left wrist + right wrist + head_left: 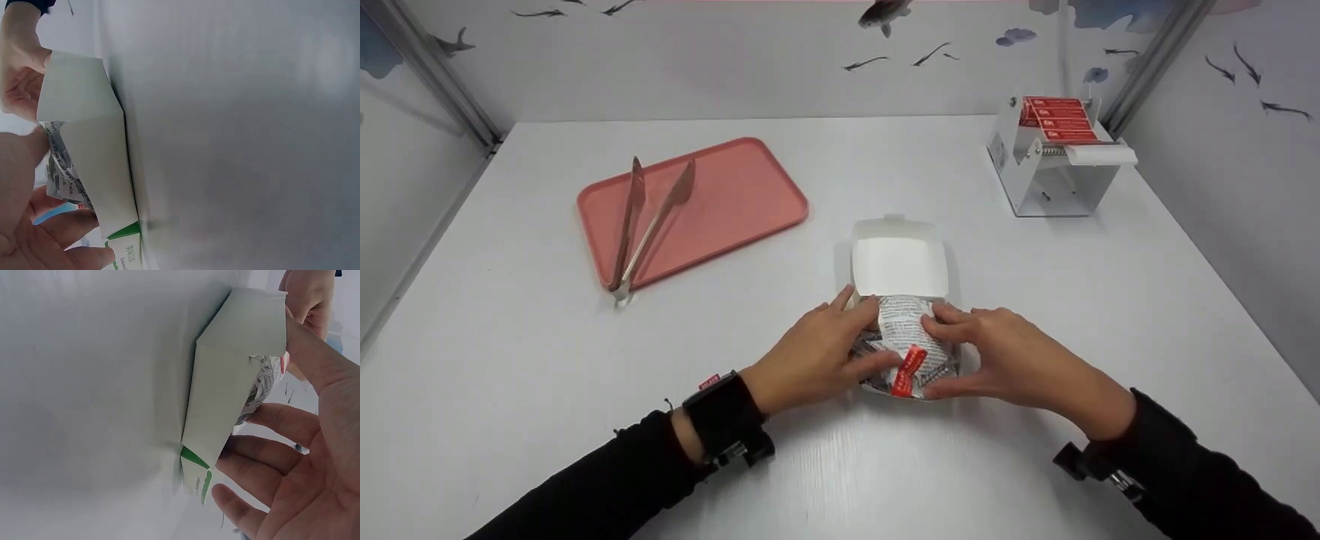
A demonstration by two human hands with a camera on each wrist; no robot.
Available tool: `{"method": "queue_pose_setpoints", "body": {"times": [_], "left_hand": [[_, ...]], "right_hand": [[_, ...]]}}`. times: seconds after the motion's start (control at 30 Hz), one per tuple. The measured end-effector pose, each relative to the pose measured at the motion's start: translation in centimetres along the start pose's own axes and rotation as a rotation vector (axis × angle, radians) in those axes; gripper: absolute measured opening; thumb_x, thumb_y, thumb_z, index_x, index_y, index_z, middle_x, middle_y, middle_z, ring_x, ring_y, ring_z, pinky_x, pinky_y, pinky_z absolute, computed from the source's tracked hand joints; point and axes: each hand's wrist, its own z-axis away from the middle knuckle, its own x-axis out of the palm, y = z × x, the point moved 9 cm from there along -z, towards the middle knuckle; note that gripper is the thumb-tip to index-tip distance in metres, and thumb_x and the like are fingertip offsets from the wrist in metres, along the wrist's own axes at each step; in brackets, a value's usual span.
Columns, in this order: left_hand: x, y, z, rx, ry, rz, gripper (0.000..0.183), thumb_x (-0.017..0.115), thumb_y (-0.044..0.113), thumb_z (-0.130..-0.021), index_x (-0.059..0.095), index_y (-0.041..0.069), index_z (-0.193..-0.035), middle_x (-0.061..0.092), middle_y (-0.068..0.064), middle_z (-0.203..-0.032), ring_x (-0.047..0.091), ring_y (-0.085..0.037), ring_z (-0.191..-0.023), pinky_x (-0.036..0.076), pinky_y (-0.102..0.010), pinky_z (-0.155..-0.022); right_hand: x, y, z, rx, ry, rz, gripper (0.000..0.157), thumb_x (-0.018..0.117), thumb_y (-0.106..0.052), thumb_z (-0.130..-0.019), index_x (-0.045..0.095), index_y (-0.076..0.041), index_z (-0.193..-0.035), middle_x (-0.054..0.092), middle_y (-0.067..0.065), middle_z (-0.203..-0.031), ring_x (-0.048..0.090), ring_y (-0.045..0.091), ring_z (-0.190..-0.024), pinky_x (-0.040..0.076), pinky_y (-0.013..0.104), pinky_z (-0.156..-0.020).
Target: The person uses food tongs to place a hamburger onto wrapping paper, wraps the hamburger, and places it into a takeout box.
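A packet wrapped in newsprint paper (911,319) with a red sticker (910,369) lies in an open white clamshell box (900,262), its lid folded back away from me. The left hand (829,349) holds the packet's left side, thumb over the top near the sticker and fingers by the box's hinge. On the other side, the right hand (1009,356) has its fingertips on the packet's upper right and its thumb at the near right corner. Both wrist views show fingers over the box's side wall (98,169), with the paper (261,385) rising above it. The packet's contents are hidden.
At the back left, a pink tray (735,184) carries metal tongs (656,225), whose joined end overhangs the near edge. A metal label dispenser (1057,157) with a roll of red stickers (1057,118) stands at the back right. Printed panels (735,60) border the white table (585,390).
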Motion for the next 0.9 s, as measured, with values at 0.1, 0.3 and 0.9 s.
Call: {"method": "queue_pose_setpoints", "body": {"times": [0.1, 0.3, 0.9], "left_hand": [[-0.1, 0.3, -0.1, 0.004, -0.023, -0.027, 0.067, 0.075, 0.063, -0.094, 0.055, 0.014, -0.134, 0.072, -0.004, -0.133, 0.041, -0.053, -0.153, 0.045, -0.064, -0.119], [-0.1, 0.9, -0.3, -0.022, -0.037, -0.058, 0.072, 0.085, 0.063, -0.084, 0.055, 0.014, -0.129, 0.071, -0.005, -0.136, 0.043, -0.051, -0.153, 0.047, -0.062, -0.117], [1.8, 0.1, 1.5, -0.042, -0.271, -0.125, 0.067, 0.039, 0.061, -0.112, 0.040, 0.007, -0.152, 0.011, -0.018, -0.181, 0.008, -0.030, -0.169, 0.020, -0.069, -0.131]], "right_hand": [[-0.3, -0.5, 0.0, -0.011, 0.026, 0.038, 0.090, 0.090, -0.060, -0.080, 0.063, -0.009, -0.149, 0.057, 0.019, -0.158, 0.069, 0.039, -0.129, 0.056, 0.057, -0.105], [-0.3, -1.7, -0.1, -0.039, 0.088, 0.111, 0.090, 0.093, -0.055, -0.077, 0.066, -0.004, -0.145, 0.064, 0.020, -0.151, 0.072, 0.041, -0.121, 0.056, 0.058, -0.105], [1.3, -1.1, 0.4, -0.031, 0.056, 0.073, 0.083, 0.083, -0.045, -0.094, 0.052, 0.002, -0.155, 0.047, 0.026, -0.164, 0.050, 0.046, -0.149, 0.045, 0.061, -0.118]]}}
